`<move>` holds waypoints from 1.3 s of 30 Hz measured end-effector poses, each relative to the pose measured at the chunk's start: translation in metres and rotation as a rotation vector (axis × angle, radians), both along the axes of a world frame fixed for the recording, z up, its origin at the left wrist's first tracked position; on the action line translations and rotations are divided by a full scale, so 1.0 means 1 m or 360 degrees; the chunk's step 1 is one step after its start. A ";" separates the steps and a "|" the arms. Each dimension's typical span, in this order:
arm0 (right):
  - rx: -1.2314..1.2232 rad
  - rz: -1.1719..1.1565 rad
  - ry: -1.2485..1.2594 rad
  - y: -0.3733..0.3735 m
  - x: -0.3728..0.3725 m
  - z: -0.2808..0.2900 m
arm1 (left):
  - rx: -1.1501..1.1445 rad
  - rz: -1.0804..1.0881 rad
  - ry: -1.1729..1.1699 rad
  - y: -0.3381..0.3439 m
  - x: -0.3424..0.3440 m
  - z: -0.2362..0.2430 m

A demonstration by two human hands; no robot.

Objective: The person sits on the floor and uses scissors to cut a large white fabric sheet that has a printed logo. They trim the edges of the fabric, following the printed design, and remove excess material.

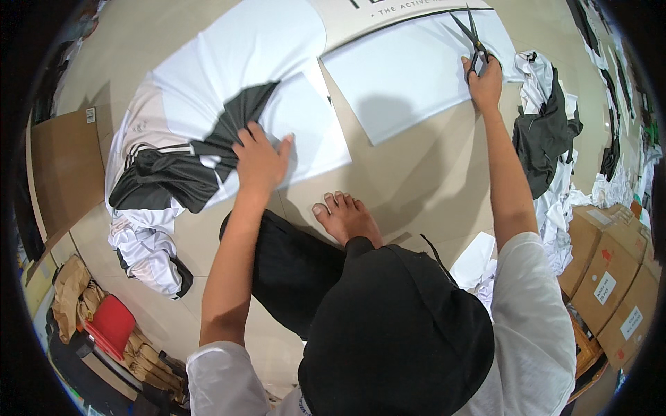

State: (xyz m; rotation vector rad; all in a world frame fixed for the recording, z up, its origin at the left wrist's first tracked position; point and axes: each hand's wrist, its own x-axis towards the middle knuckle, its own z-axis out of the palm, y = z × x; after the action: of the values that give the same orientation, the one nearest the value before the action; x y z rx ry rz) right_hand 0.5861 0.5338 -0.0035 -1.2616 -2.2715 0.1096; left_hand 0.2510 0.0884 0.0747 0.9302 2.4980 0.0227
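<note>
We have the flat, white, rectangular cloth panel (409, 76) on the pale tiled floor (409, 208), lying to the left of our right grip (484, 87) and a little beyond it. Its long axis runs leftward from there, mostly crosswise to our body. The metal scissors with black handles (477, 46) point away from that grip across the panel's right-hand end, so their length cuts roughly square across the panel's; we judge this crossing to be the relation that matters most. Our right grip is closed round the handles, with the blades parted; we cannot tell whether they touch the cloth.

The right hand is plainly nearer to the panel. Our left grip (262, 159) is out past the panel's left end, half open, thumb apart, fingertips on a dark grey, gathered piece of cloth (244, 107), with nothing visibly pinched. From that grip the gathered piece fans away over a broad white cloth (263, 41). Just right of our right grip is a rumpled dark-and-white cloth heap (544, 142).
</note>
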 end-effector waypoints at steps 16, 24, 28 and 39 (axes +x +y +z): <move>-0.0396 -0.0203 0.0402 -0.114 -0.025 0.028 | 0.0196 -0.0157 0.0260 0.001 -0.073 -0.022; -0.0229 -0.0106 0.0176 -0.163 -0.004 0.014 | -0.0006 -0.0048 0.0015 -0.020 -0.055 -0.027; -0.0249 -0.0126 0.0169 -0.162 -0.003 0.018 | -0.0084 0.0015 0.0009 -0.018 -0.062 -0.028; -0.1497 -0.0258 0.0502 -0.283 -0.024 0.078 | 0.0698 -0.0678 -0.0079 0.057 0.081 0.017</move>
State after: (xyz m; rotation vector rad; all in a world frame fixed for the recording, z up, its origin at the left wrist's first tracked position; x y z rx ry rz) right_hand 0.5621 0.2509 0.0742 -1.6892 -1.8422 1.3331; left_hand 0.3315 0.1451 0.0914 1.6001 2.2367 0.4624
